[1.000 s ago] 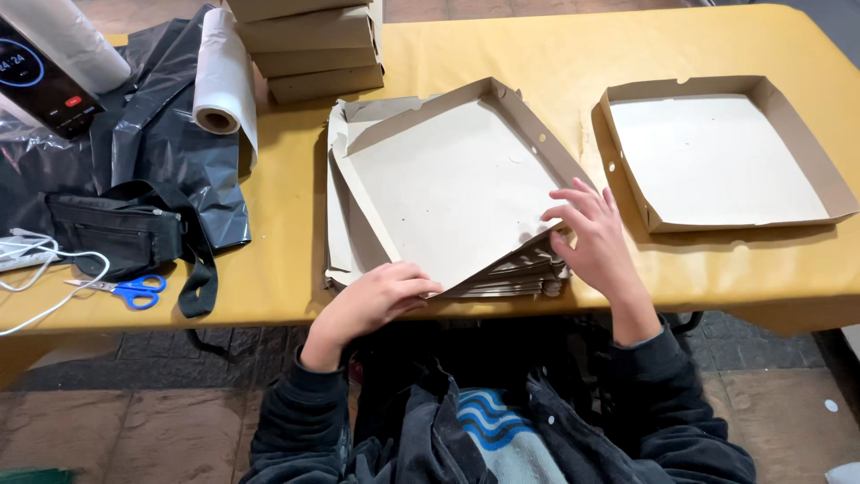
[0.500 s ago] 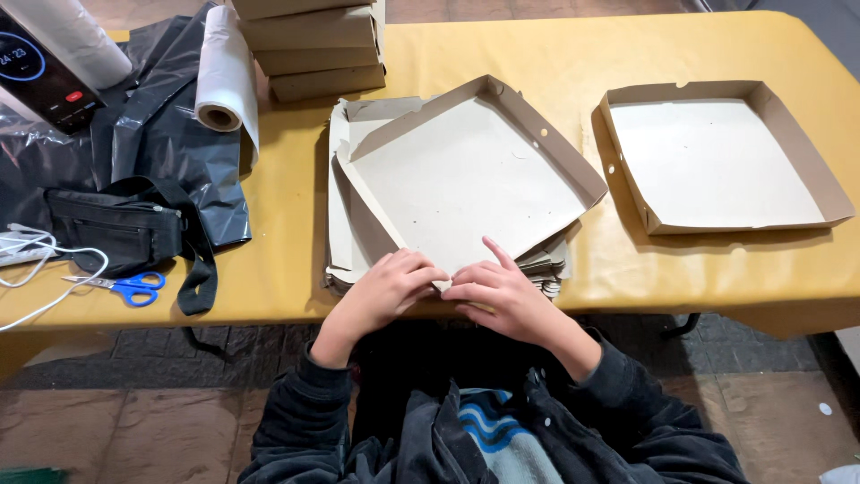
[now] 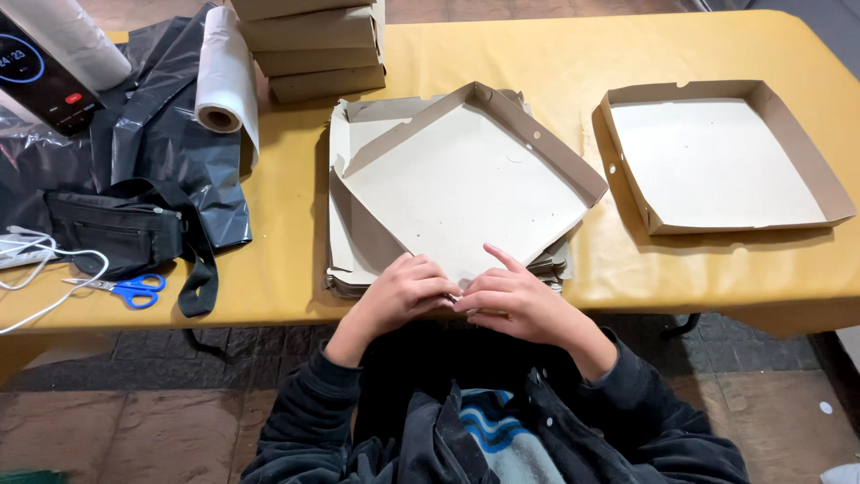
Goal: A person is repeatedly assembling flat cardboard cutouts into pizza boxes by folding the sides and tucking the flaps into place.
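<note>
- Left hand (image 3: pixel 403 291) and right hand (image 3: pixel 515 300): both pinch near corner of half-folded cardboard box (image 3: pixel 466 184).
- Box rests on flat cardboard stack (image 3: pixel 349 260), yellow counter (image 3: pixel 287 260).

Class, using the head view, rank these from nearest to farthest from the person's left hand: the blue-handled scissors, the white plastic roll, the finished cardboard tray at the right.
From the left hand:
1. Blue-handled scissors, left, near the table's front edge.
2. White plastic roll, far left, on the black sheet.
3. Finished cardboard tray, far right.
</note>
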